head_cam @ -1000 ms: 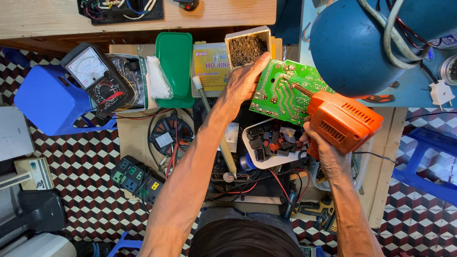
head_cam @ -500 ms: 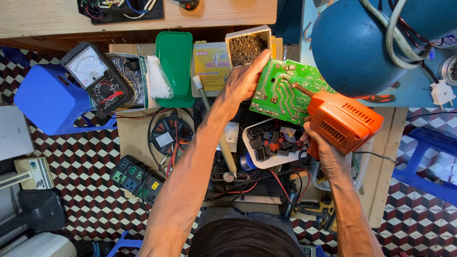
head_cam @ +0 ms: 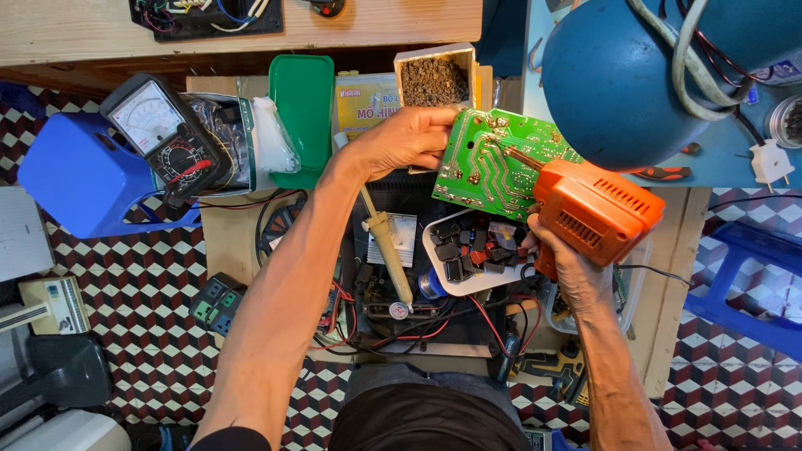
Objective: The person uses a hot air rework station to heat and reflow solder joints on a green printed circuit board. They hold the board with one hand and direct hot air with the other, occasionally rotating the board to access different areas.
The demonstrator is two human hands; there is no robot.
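My left hand grips the left edge of a green circuit board, held tilted with its solder side up above the bench. My right hand holds an orange soldering gun by its grip. The gun's tip touches the board near its upper middle. Just under the board sits a white tray of small black and red parts.
A cream-handled soldering iron lies on the bench below my left wrist. An analogue multimeter rests on a blue stool at left. A green lid, a box of brown granules and a big blue round body surround the work.
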